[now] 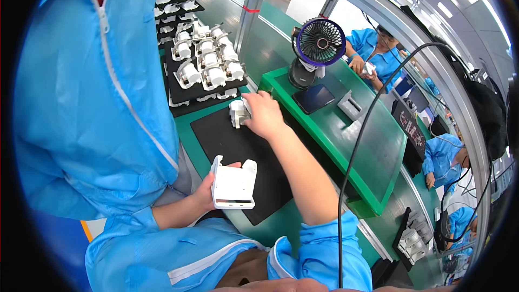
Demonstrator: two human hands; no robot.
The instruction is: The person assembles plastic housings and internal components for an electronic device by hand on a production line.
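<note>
At the far end of the mat, the part is just left of the right hand, long axis running roughly near to far; that grip grasps it between thumb and fingers. The left hand grasps the housing on the near side, apart from the part.

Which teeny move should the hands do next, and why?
Maybe the right hand should get a snug hold on the small white part: its fingers are right at it, though I can't tell how firmly they grip, and the left hand is busy holding the white case.
</note>
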